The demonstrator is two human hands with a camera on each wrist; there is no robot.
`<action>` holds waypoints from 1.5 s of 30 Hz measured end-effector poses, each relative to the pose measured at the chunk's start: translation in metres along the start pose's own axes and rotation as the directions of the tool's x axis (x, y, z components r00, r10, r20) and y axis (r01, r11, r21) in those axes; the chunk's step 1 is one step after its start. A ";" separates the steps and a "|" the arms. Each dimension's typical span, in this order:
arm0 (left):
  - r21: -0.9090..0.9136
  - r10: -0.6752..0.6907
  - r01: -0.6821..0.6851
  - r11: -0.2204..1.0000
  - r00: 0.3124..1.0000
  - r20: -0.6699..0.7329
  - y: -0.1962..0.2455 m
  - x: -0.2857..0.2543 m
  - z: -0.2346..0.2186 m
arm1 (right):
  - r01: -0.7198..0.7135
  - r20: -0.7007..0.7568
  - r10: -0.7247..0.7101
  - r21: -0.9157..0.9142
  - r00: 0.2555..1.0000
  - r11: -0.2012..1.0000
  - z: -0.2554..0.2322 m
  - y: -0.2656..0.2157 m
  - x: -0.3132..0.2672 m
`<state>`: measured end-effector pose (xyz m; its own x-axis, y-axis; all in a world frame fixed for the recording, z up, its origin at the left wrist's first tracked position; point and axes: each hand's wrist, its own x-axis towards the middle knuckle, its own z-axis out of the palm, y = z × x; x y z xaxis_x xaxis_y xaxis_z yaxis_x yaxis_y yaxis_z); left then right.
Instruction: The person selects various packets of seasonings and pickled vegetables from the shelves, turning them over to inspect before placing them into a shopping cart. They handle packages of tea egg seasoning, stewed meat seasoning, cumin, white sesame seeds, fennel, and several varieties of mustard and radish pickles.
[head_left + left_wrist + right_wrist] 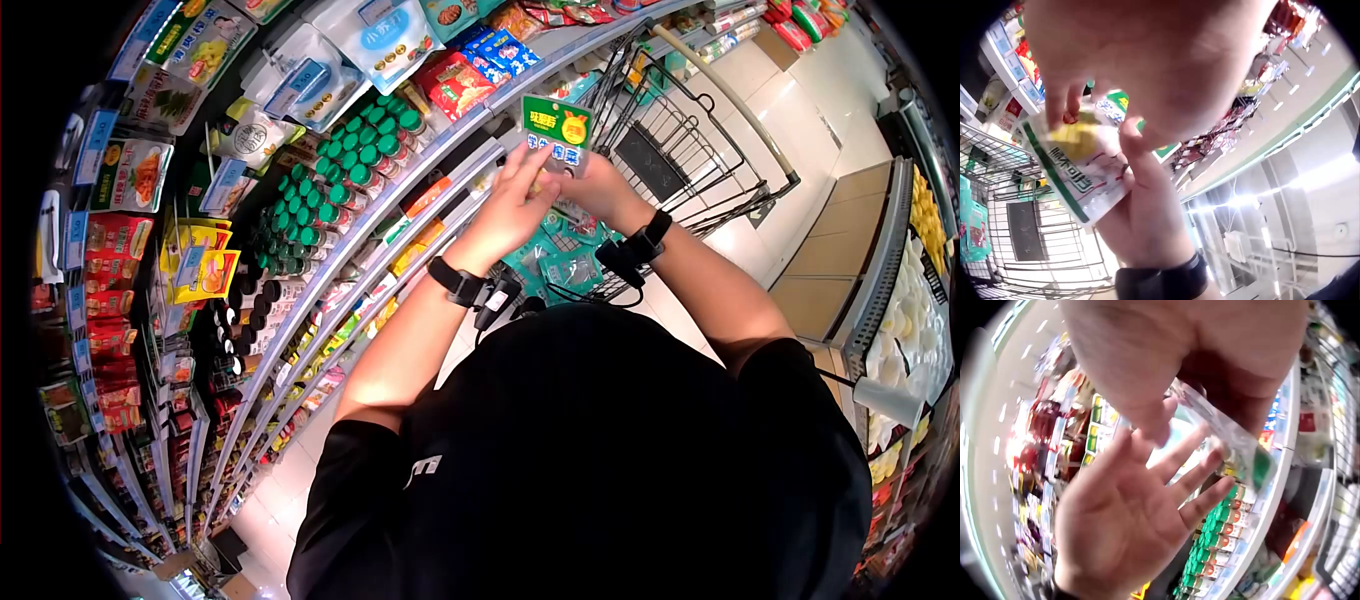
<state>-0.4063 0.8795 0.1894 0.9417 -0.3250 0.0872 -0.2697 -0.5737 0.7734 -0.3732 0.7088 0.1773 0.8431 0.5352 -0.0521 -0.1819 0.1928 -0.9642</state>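
Note:
A flat pickled mustard packet [560,122] with a green top and printed lettering is held up in front of the body in the head view. My right hand [606,192] grips it by the lower right side; in the left wrist view the thumb lies on the packet's edge. My left hand [508,218] touches it from the other side. The right wrist view shows that hand's fingers [1179,469] straight and spread against the packet. White packaging with a green border [1079,187] faces the left wrist camera.
A wire shopping cart [690,140] stands beyond the hands, with teal packets [570,268] in it. Shelves to the left carry green-capped jars [365,155] and hanging pouches [205,262]. On the right is a display counter [835,250] bearing pale goods.

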 end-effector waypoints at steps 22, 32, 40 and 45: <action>-0.550 -0.586 0.652 0.522 0.742 0.325 -0.090 -0.015 0.113 | 0.052 0.117 0.803 -0.993 0.584 0.107 -0.267 0.189 0.010; -0.579 -0.821 0.732 0.360 0.543 0.176 -0.112 -0.071 0.101 | -0.082 0.108 0.544 -0.946 0.832 0.312 -0.267 0.218 0.061; -0.594 -0.661 0.427 0.682 0.707 -0.251 -0.073 -0.017 -0.013 | 0.111 0.125 -0.070 -0.356 0.990 0.928 -0.172 0.052 0.160; -0.528 -0.425 0.126 0.840 0.758 -0.495 -0.006 0.026 -0.126 | 0.406 0.272 -0.358 -0.146 0.893 0.902 -0.067 -0.099 0.195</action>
<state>-0.3552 0.9691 0.2661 0.9281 0.3692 0.0485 -0.0017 -0.1261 0.9920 -0.1573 0.7389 0.2448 0.6806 0.6327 0.3694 0.2523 0.2709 -0.9289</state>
